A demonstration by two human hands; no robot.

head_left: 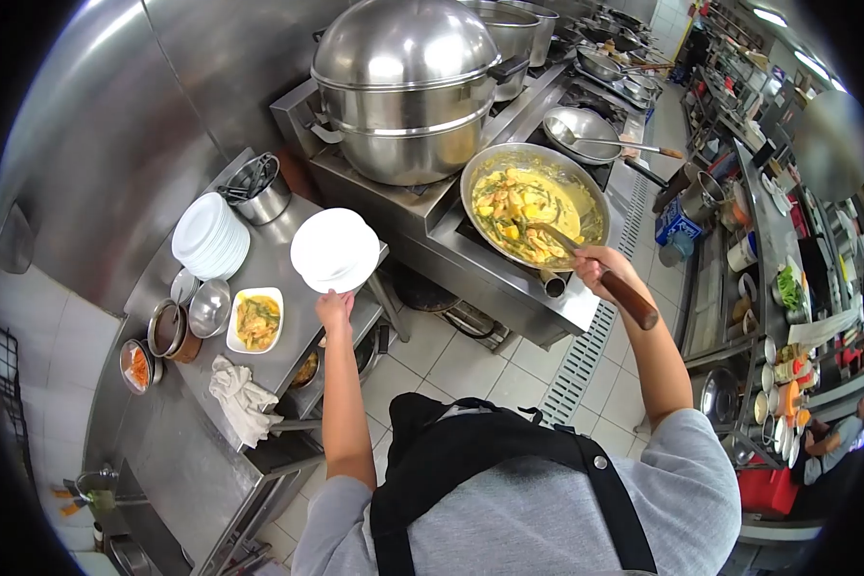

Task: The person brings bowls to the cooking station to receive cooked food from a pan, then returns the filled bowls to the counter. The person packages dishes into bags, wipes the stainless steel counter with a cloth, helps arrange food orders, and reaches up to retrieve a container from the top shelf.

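One utensil, tip hidden in food, is clasped by the right hand; the left hand pinches a white dish.

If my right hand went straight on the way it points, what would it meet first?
Probably the pan, at its near right rim, just ahead of your right hand. The utensil reaches into the food; hand height over the rim is unclear.

Commercial kitchen, pan of food, large steel pot, floor grate
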